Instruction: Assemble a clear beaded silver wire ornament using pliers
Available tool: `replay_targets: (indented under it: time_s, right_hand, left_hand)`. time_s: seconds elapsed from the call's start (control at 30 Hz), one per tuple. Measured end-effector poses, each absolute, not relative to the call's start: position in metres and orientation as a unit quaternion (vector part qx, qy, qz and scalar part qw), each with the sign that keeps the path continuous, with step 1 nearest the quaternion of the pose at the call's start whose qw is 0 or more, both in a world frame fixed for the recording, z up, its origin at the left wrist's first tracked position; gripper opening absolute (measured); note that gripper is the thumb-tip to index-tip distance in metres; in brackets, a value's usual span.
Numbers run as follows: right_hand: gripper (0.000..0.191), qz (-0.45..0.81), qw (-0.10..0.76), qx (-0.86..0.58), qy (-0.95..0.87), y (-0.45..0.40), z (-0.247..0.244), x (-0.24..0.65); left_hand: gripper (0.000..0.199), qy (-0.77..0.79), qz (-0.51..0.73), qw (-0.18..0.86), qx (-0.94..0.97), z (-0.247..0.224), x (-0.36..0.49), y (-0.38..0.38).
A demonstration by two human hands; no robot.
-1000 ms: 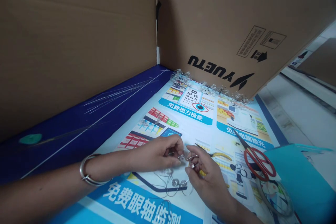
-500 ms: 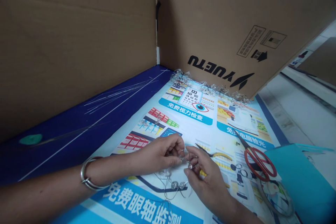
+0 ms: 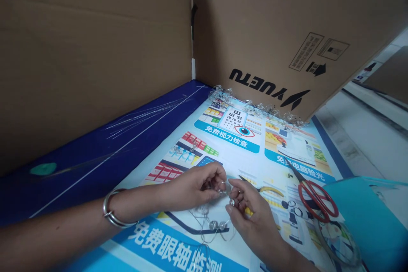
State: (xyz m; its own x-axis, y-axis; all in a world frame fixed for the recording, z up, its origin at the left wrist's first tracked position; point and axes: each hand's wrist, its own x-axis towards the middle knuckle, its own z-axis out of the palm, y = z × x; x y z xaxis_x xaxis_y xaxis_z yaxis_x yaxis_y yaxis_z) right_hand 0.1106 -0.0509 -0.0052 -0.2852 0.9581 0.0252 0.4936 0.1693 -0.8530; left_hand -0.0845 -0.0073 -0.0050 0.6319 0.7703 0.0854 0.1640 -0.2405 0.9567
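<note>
My left hand (image 3: 207, 185) has its fingers curled and pinched on thin silvery wire. Close beside it, my right hand (image 3: 250, 206) grips a small clear bead (image 3: 232, 202) on the wire between thumb and fingers. The fingertips almost meet over the printed sheet. Below them hangs a tangle of looped wire (image 3: 204, 240) with more clear beads (image 3: 217, 225) on it. Just past my right hand lie pliers with a yellow handle (image 3: 270, 190). The exact path of the wire inside my fingers is hidden.
Red-handled scissors (image 3: 318, 204) lie at the right, above a wire coil (image 3: 349, 257) and beside a teal folder-like item (image 3: 376, 216). Finished-looking bead-and-wire pieces (image 3: 261, 109) line the cardboard wall (image 3: 270, 29). Straight wires (image 3: 143, 114) and a green piece (image 3: 43, 169) lie left.
The whole view has shifted slightly. My hands keep nearly the same pose, with a slightly wider gap between the fingertips.
</note>
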Motion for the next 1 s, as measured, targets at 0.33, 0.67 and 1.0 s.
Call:
replay_targets:
  time_s: [0.33,0.67,1.0]
  right_hand:
    - [0.033,0.410,0.294,-0.524,-0.687,-0.050,0.000,0.109]
    - [0.022,0.431,0.313,-0.539,-0.653,-0.050,0.002,0.108]
    - [0.022,0.456,0.325,-0.523,-0.643,-0.050,0.002,0.117]
  left_hand:
    - [0.023,0.326,0.284,0.513,0.741,-0.005,-0.084,-0.009]
    - [0.015,0.317,0.287,0.546,0.720,-0.006,-0.088,-0.005]
    - [0.010,0.320,0.281,0.562,0.709,-0.005,-0.088,-0.004]
